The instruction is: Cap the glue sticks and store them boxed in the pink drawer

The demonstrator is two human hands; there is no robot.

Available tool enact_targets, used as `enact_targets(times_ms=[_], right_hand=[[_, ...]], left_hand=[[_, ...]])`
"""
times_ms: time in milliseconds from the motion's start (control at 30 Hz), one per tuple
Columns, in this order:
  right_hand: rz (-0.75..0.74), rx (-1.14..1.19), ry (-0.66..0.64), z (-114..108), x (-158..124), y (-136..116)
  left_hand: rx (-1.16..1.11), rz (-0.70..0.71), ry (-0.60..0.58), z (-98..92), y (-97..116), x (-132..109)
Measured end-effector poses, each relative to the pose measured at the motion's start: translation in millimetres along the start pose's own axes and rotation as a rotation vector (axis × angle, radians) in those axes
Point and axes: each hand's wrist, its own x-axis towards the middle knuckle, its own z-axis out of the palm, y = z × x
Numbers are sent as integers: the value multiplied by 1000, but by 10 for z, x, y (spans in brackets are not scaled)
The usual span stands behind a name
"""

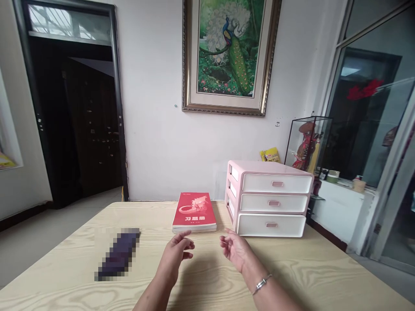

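My left hand (178,249) hovers over the table just in front of a red book (194,209), fingers loosely curled and apart, holding nothing. The book lies flat, its cover showing a pale dragon-like picture and lettering that appears upside down. To its right my right hand (236,249) is raised with the palm turned inward and the fingers partly bent and apart, also bare of any object. A silver bracelet (262,284) circles the right wrist. Near the right hand stands a pink and white drawer unit (274,203) with three drawers, all closed.
A dark, pixelated object (119,255) lies on the left of the wooden table (78,242). Behind the drawers are a yellow packet (270,155) and a glass case (306,144) holding a figure. A framed peacock picture (227,56) hangs on the wall.
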Motion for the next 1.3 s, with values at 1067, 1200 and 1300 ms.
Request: enact_targets(times_ms=[1067,1200,1300], right_hand=[[-360,314,-1078,964,-849,-732],[-363,298,-1074,956,-849,-728],[-364,303,-1073,958,-854,-725]], left_hand=[[-518,571,-904,-47,1233,60],[-493,575,-914,-30,1222,53],[-490,570,-918,-26,1214,43]])
